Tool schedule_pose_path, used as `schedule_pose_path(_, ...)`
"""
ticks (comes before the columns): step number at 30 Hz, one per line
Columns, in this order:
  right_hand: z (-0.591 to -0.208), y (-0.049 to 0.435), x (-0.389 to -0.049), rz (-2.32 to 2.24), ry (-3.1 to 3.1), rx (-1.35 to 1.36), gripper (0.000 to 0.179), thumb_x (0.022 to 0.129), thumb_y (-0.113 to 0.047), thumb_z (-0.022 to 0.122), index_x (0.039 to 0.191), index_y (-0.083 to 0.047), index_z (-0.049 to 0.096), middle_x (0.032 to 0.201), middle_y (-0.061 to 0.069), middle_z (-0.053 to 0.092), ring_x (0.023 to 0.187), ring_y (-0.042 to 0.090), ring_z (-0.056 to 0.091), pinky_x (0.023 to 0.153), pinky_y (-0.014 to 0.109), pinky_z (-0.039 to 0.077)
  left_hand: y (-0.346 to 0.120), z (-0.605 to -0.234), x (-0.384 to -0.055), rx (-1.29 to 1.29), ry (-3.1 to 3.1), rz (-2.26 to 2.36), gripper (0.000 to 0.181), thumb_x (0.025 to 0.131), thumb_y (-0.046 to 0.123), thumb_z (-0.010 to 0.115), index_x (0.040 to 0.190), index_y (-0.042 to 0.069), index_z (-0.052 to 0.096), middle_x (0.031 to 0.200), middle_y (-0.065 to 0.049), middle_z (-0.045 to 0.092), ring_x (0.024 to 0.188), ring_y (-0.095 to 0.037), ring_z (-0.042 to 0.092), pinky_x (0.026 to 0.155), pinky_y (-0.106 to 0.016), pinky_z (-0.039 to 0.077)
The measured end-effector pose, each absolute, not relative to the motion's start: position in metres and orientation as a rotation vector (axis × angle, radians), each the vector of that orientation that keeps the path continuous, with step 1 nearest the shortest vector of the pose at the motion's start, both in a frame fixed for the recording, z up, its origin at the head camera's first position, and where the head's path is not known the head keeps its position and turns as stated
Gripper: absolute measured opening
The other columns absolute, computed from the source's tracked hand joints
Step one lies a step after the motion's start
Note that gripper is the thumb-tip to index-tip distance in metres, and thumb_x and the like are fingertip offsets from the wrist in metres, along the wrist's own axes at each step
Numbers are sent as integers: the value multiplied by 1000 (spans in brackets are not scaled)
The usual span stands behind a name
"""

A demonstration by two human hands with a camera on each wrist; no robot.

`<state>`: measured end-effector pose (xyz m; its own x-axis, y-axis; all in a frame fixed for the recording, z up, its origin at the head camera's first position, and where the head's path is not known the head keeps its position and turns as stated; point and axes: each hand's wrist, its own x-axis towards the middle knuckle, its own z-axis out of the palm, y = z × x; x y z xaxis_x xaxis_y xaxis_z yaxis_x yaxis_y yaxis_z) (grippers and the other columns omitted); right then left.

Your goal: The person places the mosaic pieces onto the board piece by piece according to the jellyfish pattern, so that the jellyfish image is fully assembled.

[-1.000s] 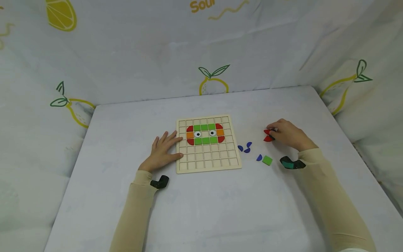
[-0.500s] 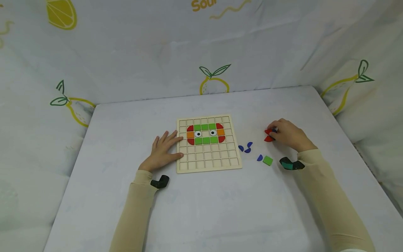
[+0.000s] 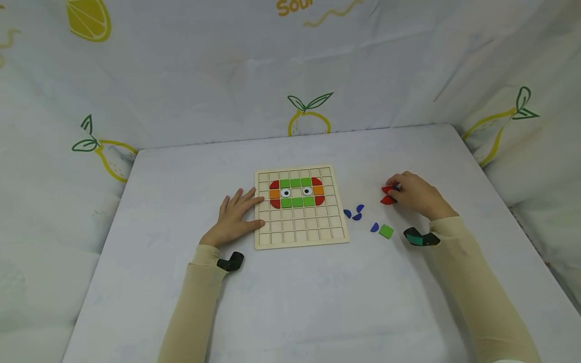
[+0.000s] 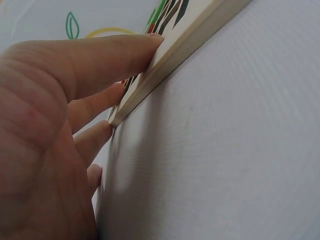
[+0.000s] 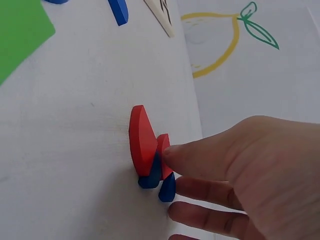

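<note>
On the right of the counter (image 3: 299,302), the right hand (image 3: 416,195) has a nearly closed grip, thumb and curled fingers around the farther red piece (image 3: 386,189). The gridded board (image 3: 301,244) lies to its left, touched by the left hand's (image 3: 230,220) spread fingers.

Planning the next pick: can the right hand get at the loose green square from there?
Probably yes: the green square lies uncovered nearby, though the right hand currently touches a red piece.
</note>
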<state>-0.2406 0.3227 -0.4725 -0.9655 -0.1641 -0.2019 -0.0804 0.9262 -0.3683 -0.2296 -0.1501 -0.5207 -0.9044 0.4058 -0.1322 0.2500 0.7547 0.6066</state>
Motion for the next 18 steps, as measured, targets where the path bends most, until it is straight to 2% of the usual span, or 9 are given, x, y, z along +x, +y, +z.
schedule_pose_path(6,-469,318,-213,-549,2874,-192,34,100,-15,58,129,2,62,125,28,59,115,44,52,93,64,49,-146,-522,-230,517,2708,855,69,91,36,70,154,21,45,171,-4,19,160,-33,-1,126,-58,-11)
schedule_pose_path(13,-467,306,-173,-652,2782,-247,37,99,-22,64,130,-2,63,117,17,65,108,33,58,88,53,55,-147,-520,-230,509,2715,845,69,91,36,70,154,20,45,172,-4,18,160,-33,-1,126,-58,-11)
schedule_pose_path(18,-474,300,-158,-621,2776,-263,45,92,-28,73,127,-1,65,114,16,65,105,31,59,89,54,56,-149,-520,-230,504,2718,840,69,91,36,70,154,20,45,172,-4,18,160,-32,-2,126,-58,-11)
